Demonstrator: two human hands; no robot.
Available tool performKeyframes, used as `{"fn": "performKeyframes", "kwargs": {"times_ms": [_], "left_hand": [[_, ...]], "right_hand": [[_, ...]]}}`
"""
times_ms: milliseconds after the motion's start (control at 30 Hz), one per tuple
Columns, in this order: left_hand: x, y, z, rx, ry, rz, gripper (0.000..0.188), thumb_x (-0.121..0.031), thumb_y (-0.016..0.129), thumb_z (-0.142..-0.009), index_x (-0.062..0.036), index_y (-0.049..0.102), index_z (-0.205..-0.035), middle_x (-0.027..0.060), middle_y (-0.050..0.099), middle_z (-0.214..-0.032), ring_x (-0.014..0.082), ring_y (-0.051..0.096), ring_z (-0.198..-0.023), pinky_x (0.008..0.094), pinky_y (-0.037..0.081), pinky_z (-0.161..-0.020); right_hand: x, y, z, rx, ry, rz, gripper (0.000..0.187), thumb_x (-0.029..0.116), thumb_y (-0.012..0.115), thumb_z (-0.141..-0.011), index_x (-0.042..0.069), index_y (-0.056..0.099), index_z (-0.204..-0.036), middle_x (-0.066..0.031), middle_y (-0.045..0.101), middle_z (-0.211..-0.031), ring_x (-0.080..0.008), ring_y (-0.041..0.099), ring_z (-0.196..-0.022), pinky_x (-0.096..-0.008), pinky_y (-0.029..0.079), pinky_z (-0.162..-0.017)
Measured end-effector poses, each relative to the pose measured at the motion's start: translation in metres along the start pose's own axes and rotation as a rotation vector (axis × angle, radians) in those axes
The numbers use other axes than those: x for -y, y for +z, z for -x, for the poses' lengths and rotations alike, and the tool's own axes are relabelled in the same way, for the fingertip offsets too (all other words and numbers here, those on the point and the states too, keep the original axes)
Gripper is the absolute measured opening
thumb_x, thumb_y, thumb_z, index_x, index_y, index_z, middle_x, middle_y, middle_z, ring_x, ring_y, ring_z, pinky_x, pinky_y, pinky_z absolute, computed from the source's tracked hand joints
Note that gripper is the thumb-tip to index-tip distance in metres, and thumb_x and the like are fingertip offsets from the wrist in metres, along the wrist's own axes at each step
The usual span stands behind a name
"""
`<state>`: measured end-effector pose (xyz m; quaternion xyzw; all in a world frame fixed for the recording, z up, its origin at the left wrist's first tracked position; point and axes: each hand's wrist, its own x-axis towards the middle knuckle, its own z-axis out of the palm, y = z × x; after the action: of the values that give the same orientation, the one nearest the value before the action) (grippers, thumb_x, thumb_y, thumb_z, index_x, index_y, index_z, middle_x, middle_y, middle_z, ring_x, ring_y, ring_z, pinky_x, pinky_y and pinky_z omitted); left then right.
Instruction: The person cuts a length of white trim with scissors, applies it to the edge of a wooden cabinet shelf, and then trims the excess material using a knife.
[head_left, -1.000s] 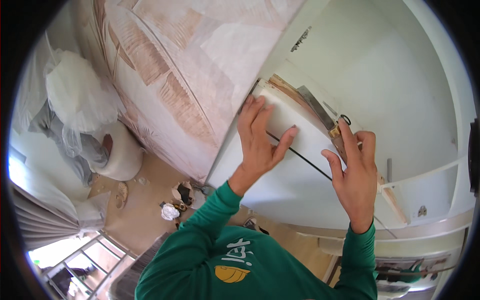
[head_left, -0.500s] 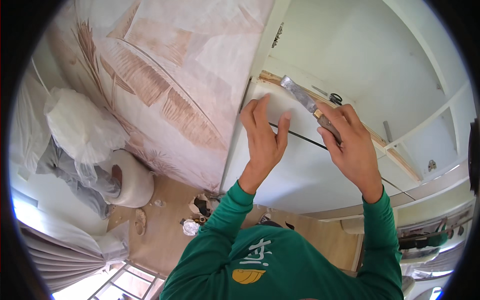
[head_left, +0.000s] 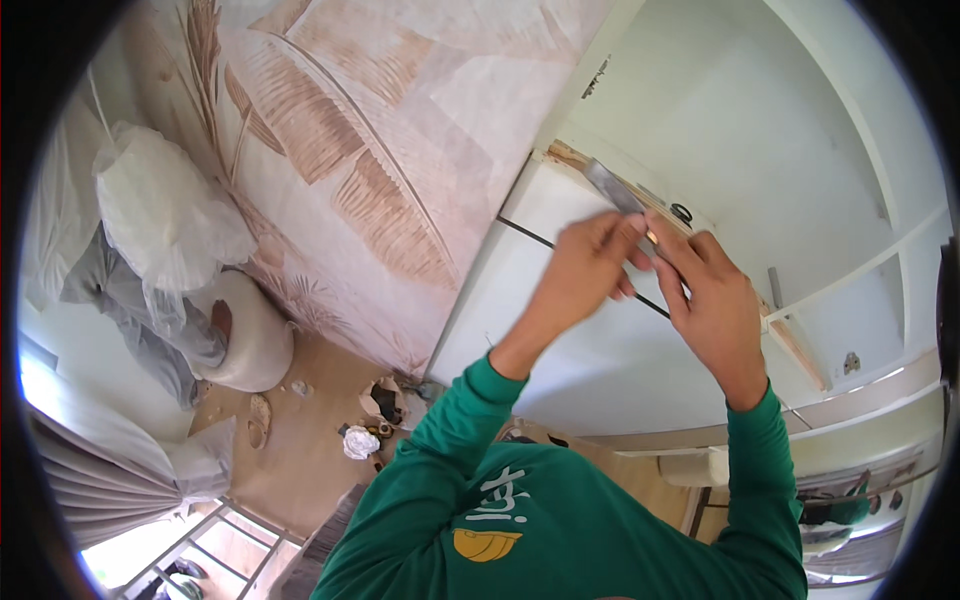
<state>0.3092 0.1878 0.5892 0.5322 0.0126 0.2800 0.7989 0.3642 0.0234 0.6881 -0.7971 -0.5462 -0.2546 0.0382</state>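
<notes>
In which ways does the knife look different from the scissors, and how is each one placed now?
The knife is gripped in the right hand, while the scissors lie unheld in the open white cabinet. The knife shows a broad blade; the scissors' blades look much narrower. The scissors have black handle loops, whereas the knife's handle is mostly covered. Both have greyish blades pointing toward the picture's upper left.
</notes>
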Motion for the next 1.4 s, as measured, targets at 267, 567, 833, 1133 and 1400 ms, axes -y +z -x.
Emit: {"fn": "performKeyframes", "kwargs": {"times_ms": [267, 567, 833, 1133, 1400], "left_hand": [[0.029, 0.021, -0.007, 0.034, 0.055, 0.264, 0.046, -0.039, 0.052, -0.121, 0.0018, 0.073, -0.113, 0.0088, 0.077, -0.095, 0.0157, 0.074, -0.073, 0.0276, 0.061, -0.062], [0.02, 0.019, -0.004, -0.029, 0.03, 0.212, 0.047, -0.039, 0.048, -0.122, 0.0006, 0.073, -0.113, 0.0084, 0.077, -0.089, 0.0167, 0.075, -0.073, 0.0285, 0.06, -0.06], [0.019, 0.014, -0.005, -0.069, 0.078, 0.266, 0.048, -0.039, 0.047, -0.122, 0.0006, 0.071, -0.111, 0.0063, 0.074, -0.087, 0.0154, 0.074, -0.074, 0.029, 0.062, -0.066], [0.027, -0.002, -0.011, -0.046, 0.138, 0.265, 0.045, -0.036, 0.049, -0.122, 0.0007, 0.073, -0.114, 0.0069, 0.075, -0.095, 0.0161, 0.073, -0.082, 0.0333, 0.064, -0.078], [0.022, -0.004, -0.007, -0.009, 0.169, 0.207, 0.046, -0.038, 0.049, -0.122, -0.0002, 0.075, -0.116, 0.0065, 0.077, -0.1, 0.0173, 0.072, -0.093, 0.038, 0.062, -0.093]], "right_hand": [[-0.003, -0.001, 0.005, 0.001, -0.04, 0.055, 0.056, 0.017, 0.072, -0.104, 0.025, 0.061, -0.158, -0.0052, 0.06, -0.098, -0.0253, 0.07, -0.072, -0.0417, 0.059, -0.059], [0.002, 0.001, -0.008, 0.061, -0.085, 0.153, 0.067, 0.012, 0.073, -0.098, 0.025, 0.054, -0.161, -0.0072, 0.062, -0.106, -0.0252, 0.074, -0.078, -0.0397, 0.061, -0.059], [0.013, 0.0, -0.012, 0.093, -0.099, 0.199, 0.065, 0.01, 0.069, -0.097, 0.021, 0.053, -0.159, -0.0113, 0.064, -0.111, -0.0282, 0.075, -0.079, -0.0388, 0.063, -0.061], [0.018, 0.004, -0.018, 0.059, -0.101, 0.124, 0.06, 0.008, 0.065, -0.1, 0.018, 0.054, -0.158, -0.0146, 0.067, -0.108, -0.0315, 0.077, -0.076, -0.0413, 0.062, -0.057], [0.028, 0.002, -0.01, 0.081, -0.03, 0.119, 0.059, 0.006, 0.065, -0.099, 0.016, 0.056, -0.156, -0.0154, 0.067, -0.11, -0.0326, 0.077, -0.073, -0.0426, 0.06, -0.054]]}}
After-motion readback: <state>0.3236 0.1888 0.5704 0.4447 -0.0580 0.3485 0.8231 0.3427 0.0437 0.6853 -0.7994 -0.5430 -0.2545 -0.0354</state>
